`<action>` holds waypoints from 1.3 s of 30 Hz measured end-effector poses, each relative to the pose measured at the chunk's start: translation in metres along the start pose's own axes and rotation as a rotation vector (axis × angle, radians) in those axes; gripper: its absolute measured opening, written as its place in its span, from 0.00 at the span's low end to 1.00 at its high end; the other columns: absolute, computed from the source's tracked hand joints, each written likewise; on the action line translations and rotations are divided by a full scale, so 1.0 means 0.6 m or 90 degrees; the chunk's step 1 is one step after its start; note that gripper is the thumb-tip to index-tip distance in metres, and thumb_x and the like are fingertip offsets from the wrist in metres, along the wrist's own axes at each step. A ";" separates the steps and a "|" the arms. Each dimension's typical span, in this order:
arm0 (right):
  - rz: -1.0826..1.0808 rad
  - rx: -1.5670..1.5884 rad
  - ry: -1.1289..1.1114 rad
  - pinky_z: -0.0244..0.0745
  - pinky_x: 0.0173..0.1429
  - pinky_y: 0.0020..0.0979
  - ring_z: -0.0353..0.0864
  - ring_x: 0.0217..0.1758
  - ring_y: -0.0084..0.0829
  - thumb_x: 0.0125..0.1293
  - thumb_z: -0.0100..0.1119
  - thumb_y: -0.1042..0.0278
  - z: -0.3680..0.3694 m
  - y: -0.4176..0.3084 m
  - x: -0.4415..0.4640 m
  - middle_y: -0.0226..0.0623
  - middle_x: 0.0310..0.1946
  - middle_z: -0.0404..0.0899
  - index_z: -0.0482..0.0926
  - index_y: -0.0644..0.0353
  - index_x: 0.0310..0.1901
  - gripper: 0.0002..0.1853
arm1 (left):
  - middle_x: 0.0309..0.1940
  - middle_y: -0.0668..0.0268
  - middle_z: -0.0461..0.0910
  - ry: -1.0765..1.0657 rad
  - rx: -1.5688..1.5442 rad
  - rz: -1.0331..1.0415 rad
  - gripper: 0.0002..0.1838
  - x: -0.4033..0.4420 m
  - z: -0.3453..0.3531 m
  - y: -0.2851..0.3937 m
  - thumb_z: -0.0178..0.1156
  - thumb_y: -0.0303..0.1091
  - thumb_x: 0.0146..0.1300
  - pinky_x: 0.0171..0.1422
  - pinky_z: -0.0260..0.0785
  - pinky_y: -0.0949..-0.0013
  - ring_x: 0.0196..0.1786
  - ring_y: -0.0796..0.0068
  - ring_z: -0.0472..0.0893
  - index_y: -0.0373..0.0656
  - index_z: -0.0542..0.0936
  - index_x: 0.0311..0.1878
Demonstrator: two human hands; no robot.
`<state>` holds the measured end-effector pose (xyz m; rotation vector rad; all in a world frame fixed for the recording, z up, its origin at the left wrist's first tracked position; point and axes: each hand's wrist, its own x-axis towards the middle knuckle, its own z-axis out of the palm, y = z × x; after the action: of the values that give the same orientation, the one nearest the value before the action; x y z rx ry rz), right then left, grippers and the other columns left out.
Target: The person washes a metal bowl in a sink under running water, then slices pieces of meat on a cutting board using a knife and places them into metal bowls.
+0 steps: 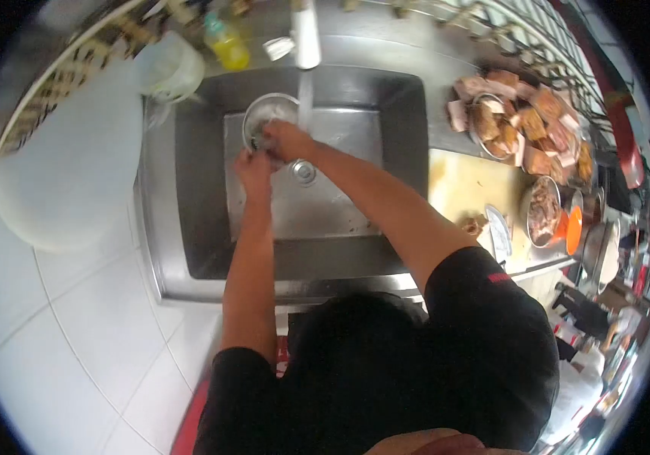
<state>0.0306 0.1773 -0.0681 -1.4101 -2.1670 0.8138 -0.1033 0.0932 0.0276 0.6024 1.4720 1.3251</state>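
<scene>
Inside the sink, a round metal bowl [249, 125] is tilted beside the stream of running water [306, 98]. My left hand [253, 168] is closed at the bowl's near edge, fingers curled against the rim. Reaching over the bowl from the right, my right hand [288, 142] has its fingers bent together at the bowl's inside. Something small and greyish shows at those fingertips, too blurred to name. Just below my right wrist is the sink's drain [304, 173].
A white tap [306, 38] hangs over the sink [325, 216]. Behind it stand a bottle of yellow liquid [230, 49] and a whitish tub [177, 72]. On the right are a cutting board [457, 186], a cleaver [498, 231], piled meat chunks [545, 114] and a bowl of meat [545, 212].
</scene>
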 end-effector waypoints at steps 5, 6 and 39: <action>0.294 0.151 0.112 0.77 0.63 0.54 0.82 0.60 0.57 0.66 0.67 0.62 -0.059 -0.076 -0.040 0.51 0.54 0.82 0.80 0.52 0.56 0.18 | 0.28 0.63 0.80 -0.004 0.184 0.017 0.04 0.002 0.032 -0.039 0.58 0.23 0.61 0.31 0.78 0.63 0.27 0.75 0.80 0.35 0.77 0.31; 0.299 0.120 0.097 0.77 0.63 0.54 0.83 0.59 0.58 0.66 0.67 0.64 -0.066 -0.093 -0.045 0.51 0.54 0.83 0.80 0.52 0.56 0.18 | 0.28 0.63 0.79 0.004 0.226 0.046 0.05 0.000 0.042 -0.032 0.58 0.23 0.61 0.31 0.79 0.63 0.28 0.75 0.80 0.36 0.75 0.29; 0.132 -0.077 -0.049 0.78 0.58 0.48 0.83 0.58 0.47 0.60 0.68 0.65 -0.073 -0.102 -0.102 0.44 0.45 0.86 0.87 0.58 0.40 0.09 | 0.24 0.63 0.74 0.076 0.267 0.018 0.06 -0.042 0.017 -0.014 0.58 0.20 0.58 0.29 0.70 0.61 0.27 0.74 0.75 0.35 0.72 0.26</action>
<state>0.0417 0.1124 0.0032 -1.7135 -2.1842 0.8340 -0.0832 0.0733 0.0296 0.8243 1.8644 1.0919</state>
